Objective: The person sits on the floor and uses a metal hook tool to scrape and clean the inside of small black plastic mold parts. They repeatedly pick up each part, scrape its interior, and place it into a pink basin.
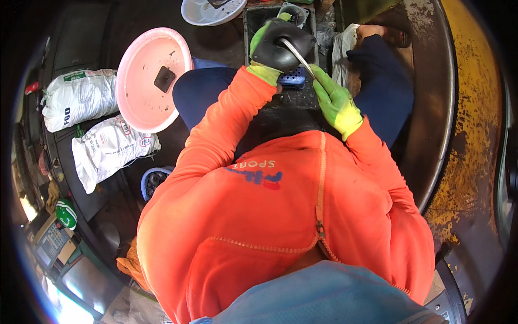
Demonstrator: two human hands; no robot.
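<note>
My left hand [263, 71], in a yellow-green glove, grips a black rubber-looking part [270, 53] with a squarish flange and a raised round middle. Most of the left fingers are hidden behind this part. In my right hand [333, 100], gloved the same way, is a slim metal tool [297, 54], closed in the fingers. The tool's far end meets the middle of the black part; whether it goes inside cannot be made out. Both hands are over a dark crate [249, 27], and a blue perforated piece [293, 79] shows below the part.
A pink basin [129, 81] at the left holds a small black square piece [164, 79]. White sacks [81, 97] lie beyond it. A pale blue basket [208, 15] stands at the far side. Along the right runs a worn yellow metal surface [472, 108]. Another person's hand [372, 31] may be at the upper right.
</note>
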